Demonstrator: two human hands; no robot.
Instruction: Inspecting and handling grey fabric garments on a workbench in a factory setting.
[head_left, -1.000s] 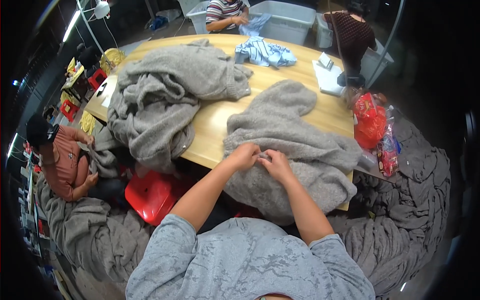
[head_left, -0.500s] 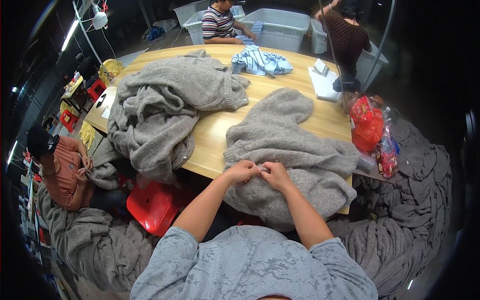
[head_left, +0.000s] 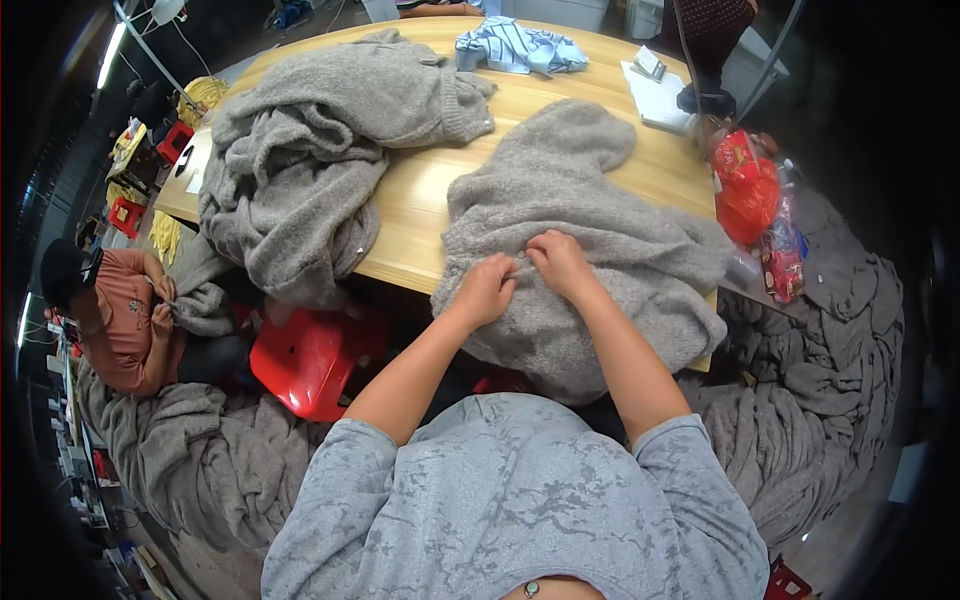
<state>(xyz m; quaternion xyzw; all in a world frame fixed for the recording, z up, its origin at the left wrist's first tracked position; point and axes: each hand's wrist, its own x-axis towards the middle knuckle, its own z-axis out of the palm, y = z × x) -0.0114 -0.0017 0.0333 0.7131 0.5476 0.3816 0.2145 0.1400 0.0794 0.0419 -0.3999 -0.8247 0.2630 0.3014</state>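
A grey-brown knit garment (head_left: pixel 570 190) lies bunched on the near right of the wooden table (head_left: pixel 415 225), with its lower part hanging over the front edge. My left hand (head_left: pixel 488 290) rests on its near side, fingers curled in on a fold of the knit. Close by on the right, my right hand (head_left: pixel 560 262) has bent fingers pressed into the same fabric. A small gap separates the two hands. The fingertips partly hide the pinched cloth.
Another heap of grey knitwear (head_left: pixel 300 170) covers the table's left. Blue striped cloth (head_left: pixel 520 47) and white paper (head_left: pixel 655 95) lie at the back. A red stool (head_left: pixel 310 365), a seated co-worker (head_left: pixel 125 310) and floor piles of knitwear (head_left: pixel 800 440) surround me; red bags (head_left: pixel 745 190) hang right.
My hands have come slightly apart from where they met over the knit. The whole view has tilted downward, so the table sits higher in the picture.
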